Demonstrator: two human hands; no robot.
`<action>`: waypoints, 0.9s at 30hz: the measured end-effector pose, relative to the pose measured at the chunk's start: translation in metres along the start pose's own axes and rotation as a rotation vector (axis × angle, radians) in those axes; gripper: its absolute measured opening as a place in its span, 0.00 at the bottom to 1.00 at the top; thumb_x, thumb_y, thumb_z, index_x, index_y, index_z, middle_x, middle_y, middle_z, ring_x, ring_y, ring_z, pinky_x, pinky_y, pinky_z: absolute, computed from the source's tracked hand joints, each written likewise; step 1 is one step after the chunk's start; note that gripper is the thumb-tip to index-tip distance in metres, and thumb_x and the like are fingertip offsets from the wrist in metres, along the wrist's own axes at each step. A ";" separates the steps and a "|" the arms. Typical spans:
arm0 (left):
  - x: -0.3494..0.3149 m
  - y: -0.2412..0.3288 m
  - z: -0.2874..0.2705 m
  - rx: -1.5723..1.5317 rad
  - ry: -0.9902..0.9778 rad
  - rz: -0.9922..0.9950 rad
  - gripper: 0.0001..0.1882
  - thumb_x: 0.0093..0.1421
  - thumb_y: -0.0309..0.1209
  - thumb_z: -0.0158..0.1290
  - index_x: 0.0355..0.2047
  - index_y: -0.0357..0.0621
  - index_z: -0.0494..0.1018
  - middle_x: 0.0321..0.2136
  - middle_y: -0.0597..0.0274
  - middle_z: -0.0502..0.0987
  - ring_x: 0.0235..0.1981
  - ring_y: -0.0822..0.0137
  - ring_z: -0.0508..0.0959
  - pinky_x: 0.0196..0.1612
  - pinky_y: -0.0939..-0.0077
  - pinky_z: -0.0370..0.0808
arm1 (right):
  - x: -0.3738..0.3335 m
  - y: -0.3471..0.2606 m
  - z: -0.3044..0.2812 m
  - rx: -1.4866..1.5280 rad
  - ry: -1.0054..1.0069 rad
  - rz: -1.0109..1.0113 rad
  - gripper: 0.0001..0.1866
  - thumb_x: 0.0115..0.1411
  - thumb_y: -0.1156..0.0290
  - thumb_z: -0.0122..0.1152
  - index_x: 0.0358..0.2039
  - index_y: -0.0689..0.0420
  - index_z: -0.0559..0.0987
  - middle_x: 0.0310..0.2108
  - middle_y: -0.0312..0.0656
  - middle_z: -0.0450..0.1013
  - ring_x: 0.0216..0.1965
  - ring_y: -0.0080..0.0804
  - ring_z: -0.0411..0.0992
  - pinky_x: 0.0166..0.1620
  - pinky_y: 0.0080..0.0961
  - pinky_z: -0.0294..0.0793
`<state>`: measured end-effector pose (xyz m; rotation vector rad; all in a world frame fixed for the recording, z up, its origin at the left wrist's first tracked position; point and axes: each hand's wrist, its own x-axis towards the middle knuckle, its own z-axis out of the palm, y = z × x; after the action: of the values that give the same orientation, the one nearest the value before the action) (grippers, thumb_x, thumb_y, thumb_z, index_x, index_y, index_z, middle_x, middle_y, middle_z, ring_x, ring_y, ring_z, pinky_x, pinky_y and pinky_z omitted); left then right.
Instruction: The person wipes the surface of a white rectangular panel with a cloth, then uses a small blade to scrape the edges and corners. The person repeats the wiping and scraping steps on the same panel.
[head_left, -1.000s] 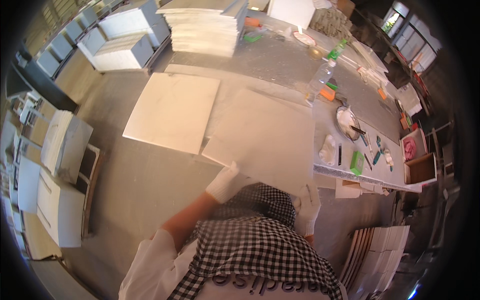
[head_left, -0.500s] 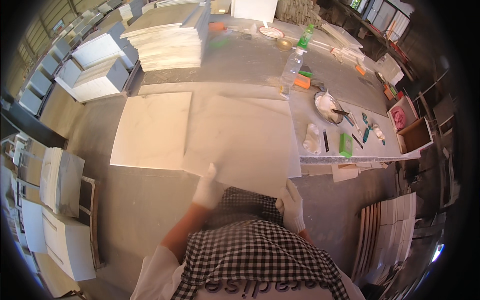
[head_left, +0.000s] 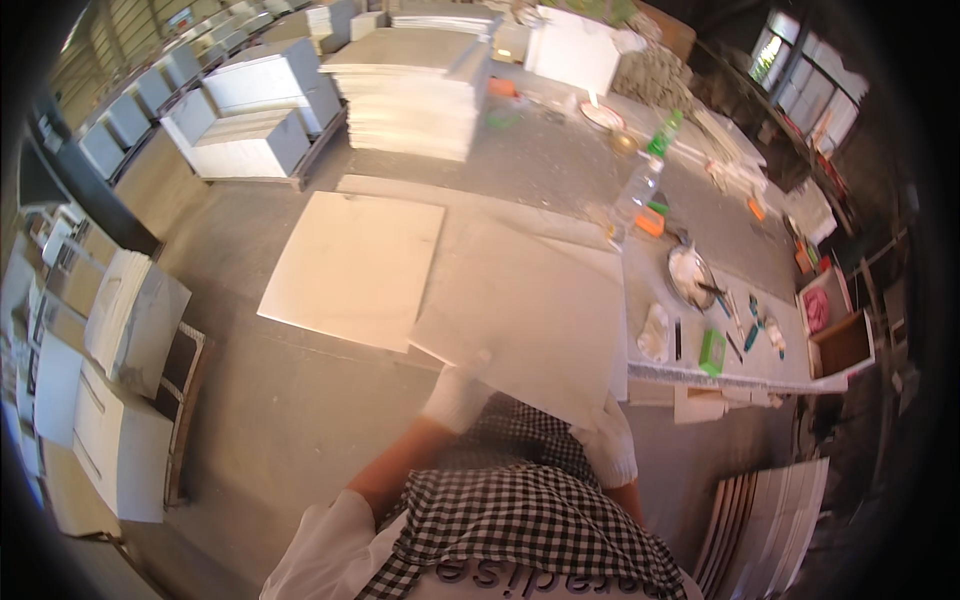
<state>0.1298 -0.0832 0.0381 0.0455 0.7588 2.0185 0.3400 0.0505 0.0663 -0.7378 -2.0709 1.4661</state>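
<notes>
I hold a large square pale stone tile by its near edge, over the workbench and close to my checked apron. My left hand, in a white glove, grips the near left part, with the thumb on top. At the near right corner my gloved right hand is closed on the same tile; some of its fingers are hidden. Another pale tile lies flat to the left, its near edge overhanging the floor. Part of a further tile shows under the held one's right side.
Right on the bench are a bowl of white paste, a green box, a crumpled white glove and small tools. Behind stand a clear bottle and a tall tile stack. More stacked slabs stand low right.
My view has swung left, so the bench and tiles sit further right and lower. Both hands keep their hold on the tile, which has shifted only slightly.
</notes>
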 end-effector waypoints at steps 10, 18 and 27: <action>-0.025 0.058 -0.011 0.022 -0.038 0.264 0.35 0.61 0.30 0.56 0.66 0.33 0.58 0.63 0.49 0.66 0.64 0.53 0.66 0.65 0.55 0.63 | 0.023 -0.033 0.031 -0.224 -0.184 -0.199 0.22 0.55 0.85 0.59 0.52 0.63 0.78 0.50 0.48 0.74 0.47 0.40 0.74 0.52 0.27 0.73; -0.019 0.132 -0.078 0.067 0.097 0.405 0.38 0.59 0.33 0.62 0.66 0.37 0.58 0.62 0.50 0.67 0.63 0.51 0.68 0.64 0.50 0.69 | 0.101 0.003 0.116 0.346 -0.377 0.159 0.17 0.66 0.73 0.56 0.54 0.64 0.76 0.47 0.40 0.75 0.44 0.27 0.72 0.47 0.24 0.74; -0.005 0.190 -0.141 0.042 0.059 0.523 0.32 0.64 0.28 0.55 0.66 0.35 0.57 0.61 0.49 0.68 0.63 0.51 0.70 0.64 0.50 0.71 | 0.154 -0.009 0.205 0.682 -0.533 0.287 0.20 0.70 0.73 0.54 0.62 0.57 0.71 0.47 0.34 0.73 0.43 0.22 0.71 0.43 0.21 0.74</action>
<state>-0.0591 -0.2253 0.0267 0.2298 0.8933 2.5058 0.0897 0.0128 0.0261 -0.3932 -1.6264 2.5614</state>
